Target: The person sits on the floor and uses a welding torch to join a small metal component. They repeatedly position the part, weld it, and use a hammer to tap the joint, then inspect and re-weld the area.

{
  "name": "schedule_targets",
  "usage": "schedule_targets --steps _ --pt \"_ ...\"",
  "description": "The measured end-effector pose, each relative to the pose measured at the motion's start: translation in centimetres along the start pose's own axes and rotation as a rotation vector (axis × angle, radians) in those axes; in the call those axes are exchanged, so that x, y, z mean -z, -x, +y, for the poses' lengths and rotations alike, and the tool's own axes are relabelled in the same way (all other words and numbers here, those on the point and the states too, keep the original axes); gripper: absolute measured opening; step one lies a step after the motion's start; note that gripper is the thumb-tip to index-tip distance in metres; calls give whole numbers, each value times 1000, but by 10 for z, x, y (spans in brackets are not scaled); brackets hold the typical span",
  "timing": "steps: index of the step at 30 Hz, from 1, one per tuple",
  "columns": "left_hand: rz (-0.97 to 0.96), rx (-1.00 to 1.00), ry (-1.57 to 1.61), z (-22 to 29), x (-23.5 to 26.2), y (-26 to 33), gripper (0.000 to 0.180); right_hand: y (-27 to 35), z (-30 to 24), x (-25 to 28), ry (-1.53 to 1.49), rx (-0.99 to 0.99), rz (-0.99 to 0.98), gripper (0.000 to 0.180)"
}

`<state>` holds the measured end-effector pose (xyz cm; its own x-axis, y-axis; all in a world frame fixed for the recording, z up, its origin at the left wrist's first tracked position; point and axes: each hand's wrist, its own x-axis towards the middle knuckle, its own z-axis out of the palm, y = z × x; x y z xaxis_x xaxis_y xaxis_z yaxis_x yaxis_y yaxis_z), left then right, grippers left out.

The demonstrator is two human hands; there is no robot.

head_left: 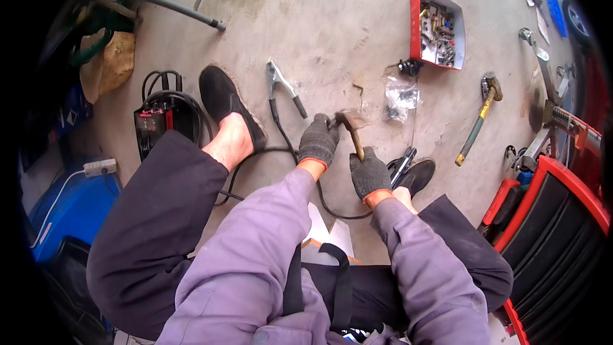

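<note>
My right hand (pixel 370 176), in a dark grey knit glove with an orange cuff, is closed around the wooden handle of a hammer (pixel 355 138). The rusty brown hammer head lies close to the fingertips of my left hand (pixel 319 139), low over the concrete floor. My gloved left hand is closed; whatever its fingers pinch is hidden or too small to make out. Just beyond lies a small bent rod (pixel 359 91). A silver clamp (pixel 276 80) with black handles rests ahead of my left hand. By my right shoe, a slim black-and-silver tool (pixel 402 164) lies partly behind my right hand.
A red-and-white box (pixel 416 25) holds loose hardware at far right, near a clear plastic bag (pixel 402 98). Another hammer (pixel 477 121) lies farther right. A black welding machine (pixel 153 124) with coiled cable stands left. The cable (pixel 325 201) crosses the floor between my feet. A red-framed black pad (pixel 549 230) stands right.
</note>
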<state>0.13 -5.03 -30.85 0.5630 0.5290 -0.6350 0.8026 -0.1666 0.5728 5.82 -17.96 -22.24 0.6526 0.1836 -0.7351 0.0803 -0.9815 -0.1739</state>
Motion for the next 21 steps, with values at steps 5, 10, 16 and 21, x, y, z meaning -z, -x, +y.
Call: schedule_targets --steps 5,10,16,21 --pt "49 -17 18 -9 -4 0 29 -8 4 15 -156 22 166 38" --pt "146 -105 -2 -14 -13 1 28 15 -8 16 -167 110 141 37" --pt "95 -79 12 -9 -11 6 28 10 -1 -2 -150 14 134 35" --pt "64 -93 76 -9 -14 6 33 9 14 -16 -103 84 151 30"
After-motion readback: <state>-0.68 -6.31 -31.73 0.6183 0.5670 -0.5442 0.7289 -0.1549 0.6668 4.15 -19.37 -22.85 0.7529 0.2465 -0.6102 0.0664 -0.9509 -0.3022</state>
